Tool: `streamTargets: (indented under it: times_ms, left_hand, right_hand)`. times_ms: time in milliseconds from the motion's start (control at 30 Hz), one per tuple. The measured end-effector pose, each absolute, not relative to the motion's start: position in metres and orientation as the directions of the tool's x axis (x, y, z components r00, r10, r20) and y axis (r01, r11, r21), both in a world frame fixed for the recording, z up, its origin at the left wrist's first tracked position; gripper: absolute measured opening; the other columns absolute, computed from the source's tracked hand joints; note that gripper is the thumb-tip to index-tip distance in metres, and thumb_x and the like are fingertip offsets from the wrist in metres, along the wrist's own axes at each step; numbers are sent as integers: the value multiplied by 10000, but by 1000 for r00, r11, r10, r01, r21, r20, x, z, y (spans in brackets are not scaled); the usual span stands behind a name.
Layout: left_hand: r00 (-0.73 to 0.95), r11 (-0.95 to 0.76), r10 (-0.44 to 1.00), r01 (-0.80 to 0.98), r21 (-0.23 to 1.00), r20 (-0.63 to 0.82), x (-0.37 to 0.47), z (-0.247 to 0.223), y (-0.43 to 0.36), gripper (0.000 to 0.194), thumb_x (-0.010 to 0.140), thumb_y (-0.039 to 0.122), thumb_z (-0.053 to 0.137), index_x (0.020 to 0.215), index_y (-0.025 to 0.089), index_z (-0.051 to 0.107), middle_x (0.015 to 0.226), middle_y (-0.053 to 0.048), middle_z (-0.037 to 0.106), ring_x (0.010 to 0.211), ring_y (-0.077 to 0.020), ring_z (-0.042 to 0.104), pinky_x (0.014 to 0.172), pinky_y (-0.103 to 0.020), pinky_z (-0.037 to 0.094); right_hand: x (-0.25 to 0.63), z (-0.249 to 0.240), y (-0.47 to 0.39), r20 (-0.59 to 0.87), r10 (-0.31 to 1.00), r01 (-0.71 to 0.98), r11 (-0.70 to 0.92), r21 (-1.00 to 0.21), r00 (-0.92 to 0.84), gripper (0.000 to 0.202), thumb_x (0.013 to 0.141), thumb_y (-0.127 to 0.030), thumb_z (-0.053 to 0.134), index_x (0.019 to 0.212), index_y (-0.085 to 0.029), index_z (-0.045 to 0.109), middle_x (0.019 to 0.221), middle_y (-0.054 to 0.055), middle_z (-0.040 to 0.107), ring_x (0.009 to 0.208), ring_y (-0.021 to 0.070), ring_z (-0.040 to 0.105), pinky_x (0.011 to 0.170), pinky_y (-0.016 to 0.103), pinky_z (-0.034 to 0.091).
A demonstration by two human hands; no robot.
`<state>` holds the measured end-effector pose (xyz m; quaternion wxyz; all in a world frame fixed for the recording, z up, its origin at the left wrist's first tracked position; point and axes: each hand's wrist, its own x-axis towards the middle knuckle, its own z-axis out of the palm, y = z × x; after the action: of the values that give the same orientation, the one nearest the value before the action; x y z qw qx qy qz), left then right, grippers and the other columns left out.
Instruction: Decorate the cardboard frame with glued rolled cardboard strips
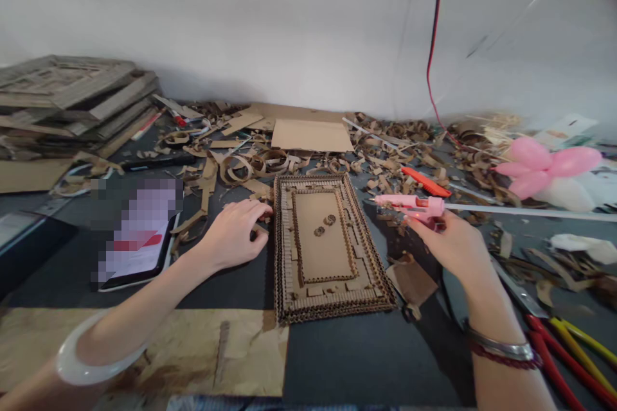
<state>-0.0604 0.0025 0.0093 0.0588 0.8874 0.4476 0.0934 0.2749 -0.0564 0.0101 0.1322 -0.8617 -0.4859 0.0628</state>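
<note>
In front of me a rectangular corrugated cardboard panel (325,250) lies flat, with layered raised borders and two small coiled cardboard discs (324,225) on its inner face. At its left edge is my left hand (237,231), fingers loosely curved and thumb apart from the index finger. I see nothing held there; a small cardboard scrap lies by the thumb. My right hand (450,241) grips a pink hot glue gun (409,203) with a long white glue stick (520,211) out of its back. The nozzle points left, over the panel's right side and apart from it.
A phone (139,237) leans at left, near stacked cardboard frames (72,93). Cardboard curls and scraps (270,164) litter the back. To the right are an orange cutter (427,182), pink balloons (549,164), and red-handled (554,359) and yellow-handled tools. A brown sheet (202,353) lies at front left.
</note>
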Motion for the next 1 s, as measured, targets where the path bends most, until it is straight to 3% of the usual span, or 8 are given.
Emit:
streamTargets:
  times_ms: [200,333,433,533,633,767,867,1000]
  left_hand:
    - [567,-567,819,775,279,89,-61,8,4,506,624,110,441,1130,126,450,1039,-107,581,964,-256,528,811,-388,410]
    - [505,-509,855,769,387,120,-63,2,9,461,649,95,415,1106,138,467,909,-68,596,750,-195,564,706,-330,449]
    - [423,-449,888,707,546,182,-64,0,12,328,708,129,412,1020,140,511,892,-64,611,767,-183,583,716,-300,465]
    - [303,-355,931,614,705,205,-62,0,12,220,819,236,397,952,137,543,847,-63,623,738,-168,591,697,-276,461]
    - [268,-280,950,496,822,162,-58,1,9,258,882,298,356,985,138,530,725,-18,564,542,-109,509,562,-229,419]
    - [300,-43,954,133,990,1,-55,6,7,236,890,304,384,934,137,543,576,45,354,433,-67,328,414,-171,279]
    - [491,340,851,-245,908,-186,-55,14,6,270,886,287,376,891,103,572,601,27,342,463,-69,349,427,-168,329]
    - [607,531,760,-370,762,-234,-43,21,-6,207,881,178,389,890,97,579,665,-13,469,599,-106,525,608,-228,479]
  right_hand:
    - [275,10,-56,13,856,822,-491,-287,516,424,693,-500,495,886,-139,608,792,146,635,766,301,592,626,346,415]
    - [275,10,-57,8,857,822,-492,-286,515,429,702,-493,497,913,-135,607,809,149,635,786,308,591,643,356,418]
    - [274,11,-57,9,858,824,-491,-283,514,428,712,-483,500,926,-126,601,825,157,633,806,314,589,664,369,422]
    - [272,12,-55,36,856,825,-486,-288,516,478,695,-500,533,963,-107,586,882,182,624,864,338,575,688,395,429]
    - [274,14,-56,87,887,867,-415,-277,453,528,676,-528,564,987,-102,582,966,203,604,964,366,544,752,425,427]
    - [281,23,-80,168,934,949,-305,-80,315,606,709,-632,480,933,-79,588,965,261,590,957,422,540,786,522,400]
    - [271,40,-106,310,943,993,-116,-28,119,569,720,-671,428,856,-149,606,922,210,625,891,406,559,780,561,393]
    - [222,64,-114,421,900,930,245,-274,-113,290,826,-467,459,835,-224,616,863,72,658,793,237,606,703,380,463]
